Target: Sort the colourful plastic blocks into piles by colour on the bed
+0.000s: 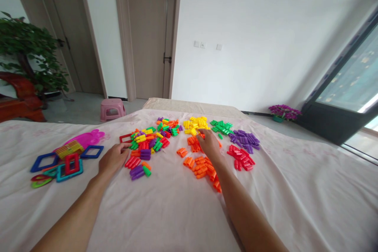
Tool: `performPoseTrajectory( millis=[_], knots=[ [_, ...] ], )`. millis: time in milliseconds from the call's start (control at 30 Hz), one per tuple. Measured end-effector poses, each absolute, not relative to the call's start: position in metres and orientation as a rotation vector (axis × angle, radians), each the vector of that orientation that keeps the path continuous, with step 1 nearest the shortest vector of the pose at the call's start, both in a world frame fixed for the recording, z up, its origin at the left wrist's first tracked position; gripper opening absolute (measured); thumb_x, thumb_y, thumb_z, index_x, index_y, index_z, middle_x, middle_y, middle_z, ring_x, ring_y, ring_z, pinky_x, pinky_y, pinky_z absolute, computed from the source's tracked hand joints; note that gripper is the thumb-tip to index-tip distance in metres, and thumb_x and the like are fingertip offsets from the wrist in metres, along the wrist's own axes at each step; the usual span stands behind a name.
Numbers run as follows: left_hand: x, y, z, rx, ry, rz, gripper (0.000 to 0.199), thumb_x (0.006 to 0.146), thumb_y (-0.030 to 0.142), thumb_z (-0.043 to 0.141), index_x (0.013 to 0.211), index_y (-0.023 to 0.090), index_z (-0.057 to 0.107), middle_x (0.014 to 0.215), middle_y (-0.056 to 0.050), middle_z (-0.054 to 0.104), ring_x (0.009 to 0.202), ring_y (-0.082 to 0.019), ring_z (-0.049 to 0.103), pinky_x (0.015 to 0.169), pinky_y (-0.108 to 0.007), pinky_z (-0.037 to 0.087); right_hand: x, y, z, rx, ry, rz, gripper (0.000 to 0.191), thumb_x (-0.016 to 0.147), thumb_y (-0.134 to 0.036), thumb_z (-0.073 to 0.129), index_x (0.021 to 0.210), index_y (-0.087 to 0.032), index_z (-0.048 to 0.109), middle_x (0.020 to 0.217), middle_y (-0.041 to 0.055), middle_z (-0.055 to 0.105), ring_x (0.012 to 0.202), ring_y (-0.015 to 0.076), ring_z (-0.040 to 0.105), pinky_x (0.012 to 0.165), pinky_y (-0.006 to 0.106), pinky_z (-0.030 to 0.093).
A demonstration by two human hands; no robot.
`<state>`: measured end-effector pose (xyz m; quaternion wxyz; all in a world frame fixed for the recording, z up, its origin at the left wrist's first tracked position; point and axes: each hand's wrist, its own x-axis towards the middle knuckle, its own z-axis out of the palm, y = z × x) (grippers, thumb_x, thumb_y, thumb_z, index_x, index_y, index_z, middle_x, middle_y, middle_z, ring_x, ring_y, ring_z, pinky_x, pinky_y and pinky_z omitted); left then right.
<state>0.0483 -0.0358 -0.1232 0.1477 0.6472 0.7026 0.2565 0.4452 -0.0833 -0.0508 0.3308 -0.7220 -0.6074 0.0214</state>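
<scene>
Small plastic pieces lie on a pale cloth. At the left of them is a mixed-colour pile; to the right are separate groups of yellow pieces, green pieces, purple pieces, red pieces and orange pieces. My left hand rests at the left edge of the mixed pile, near some red pieces; its fingertips are too small to read. Over the border between the yellow and orange groups reaches my right hand, its fingers bent downward. Whether it holds a piece is not clear.
Left on the cloth lie blue frames, a teal frame, a red frame and a pink hand-shaped toy. Beyond the cloth stand a pink stool and a potted flower.
</scene>
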Motion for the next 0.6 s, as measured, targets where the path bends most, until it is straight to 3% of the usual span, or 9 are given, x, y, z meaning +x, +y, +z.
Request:
performPoseTrajectory(
  millis=[233, 433, 600],
  knots=[
    [0.048, -0.035, -0.124, 1.875, 2.007, 0.741, 0.044, 0.094, 0.04, 0.05, 0.126, 0.027, 0.077, 0.117, -0.004, 0.081, 0.1, -0.023, 0.074, 0.078, -0.03, 0.05, 0.471, -0.085, -0.041, -2.019, -1.424, 0.005, 0.039, 0.099, -0.019, 0.053, 0.133, -0.021, 0.072, 0.139, 0.0114, 0.068, 0.122, 0.0251, 0.068, 0.102, 0.036, 0.052],
    [0.048, -0.035, -0.125, 1.853, 2.025, 0.733, 0.044, 0.094, 0.041, 0.05, 0.126, 0.028, 0.077, 0.121, -0.004, 0.08, 0.103, -0.024, 0.074, 0.077, -0.03, 0.05, 0.423, -0.085, -0.048, -1.681, -1.733, 0.099, 0.033, 0.096, -0.012, 0.055, 0.117, -0.022, 0.078, 0.122, 0.0076, 0.077, 0.115, 0.0212, 0.071, 0.102, 0.033, 0.053],
    [0.049, -0.035, -0.122, 1.855, 2.015, 0.71, 0.045, 0.093, 0.038, 0.051, 0.128, 0.029, 0.076, 0.124, -0.004, 0.079, 0.105, -0.023, 0.074, 0.075, -0.029, 0.049, 0.361, -0.107, -0.07, -1.349, -2.131, 0.277, 0.031, 0.097, -0.013, 0.06, 0.12, -0.023, 0.077, 0.121, 0.0075, 0.079, 0.114, 0.0223, 0.071, 0.102, 0.035, 0.054]
  ],
)
